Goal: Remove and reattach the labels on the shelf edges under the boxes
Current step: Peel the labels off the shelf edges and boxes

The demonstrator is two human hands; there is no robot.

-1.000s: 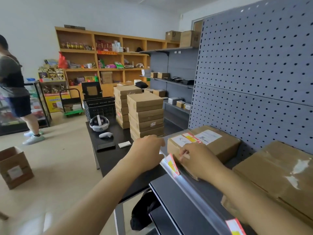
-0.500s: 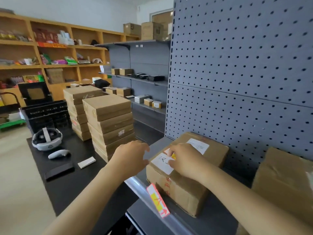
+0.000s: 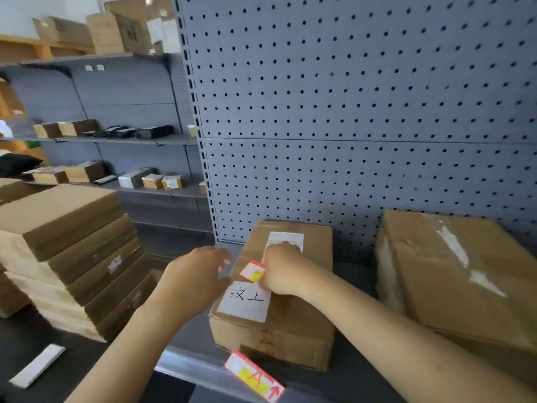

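1. Red-and-yellow label (image 3: 252, 271), one, is pinched in the right hand (image 3: 283, 270) over the nearer box (image 3: 290, 324).
2. The left hand (image 3: 195, 282) hovers just left of that box, fingers spread, empty.
3. A second label (image 3: 255, 376) sits on the shelf edge (image 3: 186, 366) below it.
4. Two boxes stand on the shelf; the other box (image 3: 456, 274) is to its right.

The pegboard (image 3: 348, 112) is seen in grey, patterned with regular rows of dark holes. The boxes (image 3: 290, 324) are shown in plain brown cardboard. The shelf-edge label (image 3: 254, 375) is coloured white with a red border, a yellow patch and red marks. The bench (image 3: 26, 338) is rendered black.
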